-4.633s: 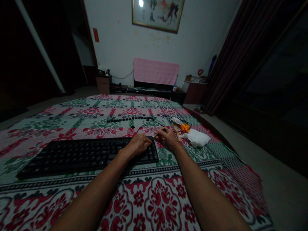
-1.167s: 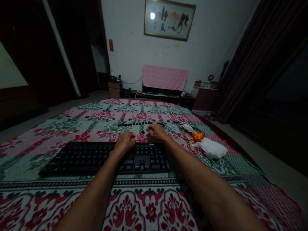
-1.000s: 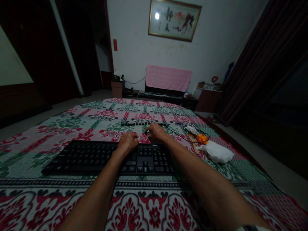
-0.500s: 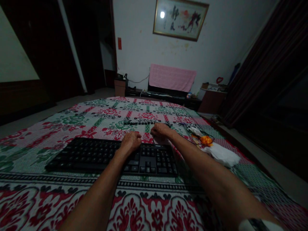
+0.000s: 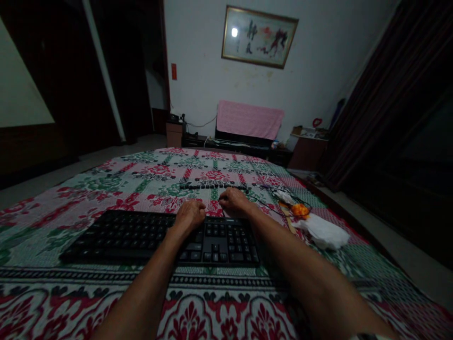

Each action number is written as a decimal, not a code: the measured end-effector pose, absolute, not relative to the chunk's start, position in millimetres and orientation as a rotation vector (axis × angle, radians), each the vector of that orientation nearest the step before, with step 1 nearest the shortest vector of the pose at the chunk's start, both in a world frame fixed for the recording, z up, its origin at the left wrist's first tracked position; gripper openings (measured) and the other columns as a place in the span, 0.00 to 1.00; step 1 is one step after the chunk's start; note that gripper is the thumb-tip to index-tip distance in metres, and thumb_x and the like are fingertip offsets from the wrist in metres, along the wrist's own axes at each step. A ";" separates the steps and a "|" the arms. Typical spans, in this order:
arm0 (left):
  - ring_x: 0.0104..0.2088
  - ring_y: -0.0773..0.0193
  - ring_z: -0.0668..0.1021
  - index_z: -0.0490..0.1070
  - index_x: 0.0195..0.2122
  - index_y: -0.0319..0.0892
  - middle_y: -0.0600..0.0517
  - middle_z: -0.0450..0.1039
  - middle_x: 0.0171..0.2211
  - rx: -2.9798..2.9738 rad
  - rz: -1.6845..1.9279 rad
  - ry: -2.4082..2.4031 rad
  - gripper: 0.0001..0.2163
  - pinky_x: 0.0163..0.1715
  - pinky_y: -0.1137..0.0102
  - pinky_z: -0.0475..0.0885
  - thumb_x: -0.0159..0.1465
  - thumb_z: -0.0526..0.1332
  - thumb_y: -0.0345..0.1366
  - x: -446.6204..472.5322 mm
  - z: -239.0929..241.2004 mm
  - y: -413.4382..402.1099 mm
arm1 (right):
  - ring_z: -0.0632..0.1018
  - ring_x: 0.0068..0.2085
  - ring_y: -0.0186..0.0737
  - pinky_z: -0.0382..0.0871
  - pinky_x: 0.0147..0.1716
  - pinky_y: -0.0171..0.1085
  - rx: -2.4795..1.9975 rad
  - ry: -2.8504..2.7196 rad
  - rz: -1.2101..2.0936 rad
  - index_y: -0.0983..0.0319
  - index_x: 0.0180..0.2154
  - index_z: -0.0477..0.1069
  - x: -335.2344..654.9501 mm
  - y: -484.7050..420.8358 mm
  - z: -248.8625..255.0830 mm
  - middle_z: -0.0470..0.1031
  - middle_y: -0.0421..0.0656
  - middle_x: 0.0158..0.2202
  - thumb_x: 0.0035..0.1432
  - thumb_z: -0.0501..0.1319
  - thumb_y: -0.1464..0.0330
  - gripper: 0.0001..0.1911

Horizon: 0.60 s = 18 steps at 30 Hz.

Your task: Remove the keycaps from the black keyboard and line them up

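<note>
A black keyboard [image 5: 141, 236] lies on a bed with a red, green and pink flowered cover [image 5: 106, 184]. My left hand [image 5: 189, 215] rests on the keyboard's far edge with its fingers curled under. My right hand [image 5: 232, 200] sits just beyond the keyboard's far right corner, fingers bent down on the cover; what they hold, if anything, is hidden. A row of loose black keycaps [image 5: 212, 186] lies on the cover a little past both hands. A thin black cable [image 5: 265, 203] runs right from my right hand.
At the bed's right side lie a white crumpled cloth or tissue [image 5: 323, 232], an orange thing [image 5: 300, 209] and a wooden stick. Beyond the bed stands a low cabinet with a pink-covered screen [image 5: 249, 119]. Dark curtains hang on the right.
Over the last seconds both hands shifted left along the keyboard's far edge, from its right corner toward the number pad. In the last half second they barely moved; the view tilted slightly.
</note>
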<state>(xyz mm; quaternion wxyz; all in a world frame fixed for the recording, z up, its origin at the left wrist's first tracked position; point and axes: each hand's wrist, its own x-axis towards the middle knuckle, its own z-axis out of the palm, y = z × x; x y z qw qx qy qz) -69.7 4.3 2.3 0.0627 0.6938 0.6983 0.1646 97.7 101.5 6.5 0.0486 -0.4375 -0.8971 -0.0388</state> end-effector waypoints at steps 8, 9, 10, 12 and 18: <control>0.45 0.59 0.74 0.76 0.40 0.45 0.49 0.76 0.41 2.081 0.473 2.120 0.15 0.47 0.69 0.66 0.57 0.51 0.36 -69.6 1.8 4.3 | 0.73 0.39 0.39 0.61 0.35 0.31 -1.335 -2.715 -0.169 0.58 0.44 0.74 100.5 112.9 13.9 0.75 0.46 0.39 0.54 0.55 0.62 0.17; 0.45 0.59 0.75 0.75 0.41 0.44 0.49 0.76 0.41 2.072 0.475 2.120 0.16 0.46 0.69 0.66 0.57 0.51 0.36 -69.5 1.7 4.1 | 0.73 0.40 0.41 0.61 0.36 0.32 -1.343 -2.673 -0.212 0.58 0.44 0.73 105.5 117.8 17.7 0.74 0.46 0.40 0.54 0.55 0.62 0.17; 0.45 0.59 0.75 0.75 0.42 0.44 0.49 0.76 0.41 2.067 0.480 2.117 0.16 0.46 0.68 0.66 0.58 0.51 0.36 -69.4 1.5 3.7 | 0.72 0.41 0.41 0.61 0.38 0.32 -1.376 -2.622 -0.241 0.58 0.44 0.73 111.7 123.1 21.8 0.74 0.47 0.41 0.54 0.54 0.62 0.17; 0.45 0.58 0.75 0.75 0.42 0.43 0.48 0.76 0.41 2.065 0.482 2.121 0.16 0.46 0.68 0.66 0.58 0.51 0.36 -69.1 1.5 3.2 | 0.72 0.43 0.42 0.61 0.40 0.33 -1.495 -2.484 -0.272 0.57 0.44 0.73 126.5 134.5 29.3 0.73 0.47 0.42 0.54 0.54 0.63 0.17; 0.46 0.58 0.74 0.75 0.41 0.43 0.48 0.75 0.42 2.102 0.454 2.146 0.16 0.47 0.68 0.66 0.57 0.51 0.35 -67.5 2.9 2.3 | 0.72 0.43 0.42 0.62 0.41 0.34 -1.695 -2.390 -0.209 0.55 0.43 0.74 160.5 155.6 30.7 0.74 0.45 0.42 0.53 0.55 0.64 0.16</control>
